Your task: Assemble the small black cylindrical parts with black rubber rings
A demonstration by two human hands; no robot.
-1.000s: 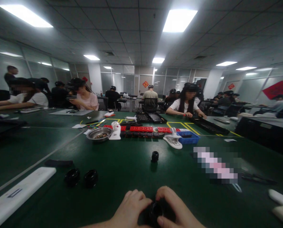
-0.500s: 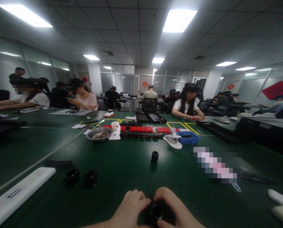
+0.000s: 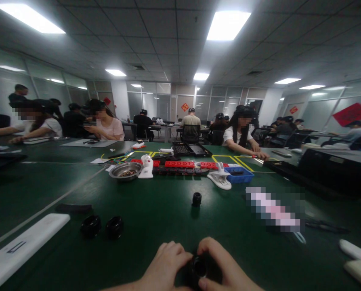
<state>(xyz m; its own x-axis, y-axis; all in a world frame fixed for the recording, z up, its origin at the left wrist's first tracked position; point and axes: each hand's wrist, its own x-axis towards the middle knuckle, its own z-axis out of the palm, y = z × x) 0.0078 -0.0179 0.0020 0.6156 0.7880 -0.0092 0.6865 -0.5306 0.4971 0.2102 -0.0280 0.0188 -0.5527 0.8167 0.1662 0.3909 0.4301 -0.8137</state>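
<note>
At the bottom edge of the view, my left hand (image 3: 165, 266) and my right hand (image 3: 225, 266) are closed together round a small black ring-shaped part (image 3: 198, 268). Both hands rest low over the green table (image 3: 156, 214). Another small black part (image 3: 196, 199) stands upright on the table ahead of my hands. To the left lie two black rings (image 3: 103, 226) side by side.
A long white block (image 3: 23, 246) lies at the lower left, white pieces (image 3: 356, 258) at the lower right. Farther off are a metal bowl (image 3: 125, 170), red parts (image 3: 180, 164), a white clip (image 3: 219, 178) and a blue bin (image 3: 238, 174). Several people sit at neighbouring tables.
My hands have stayed in place on the black part, its ring turning slightly. A person at the far table has reached farther to the right.
</note>
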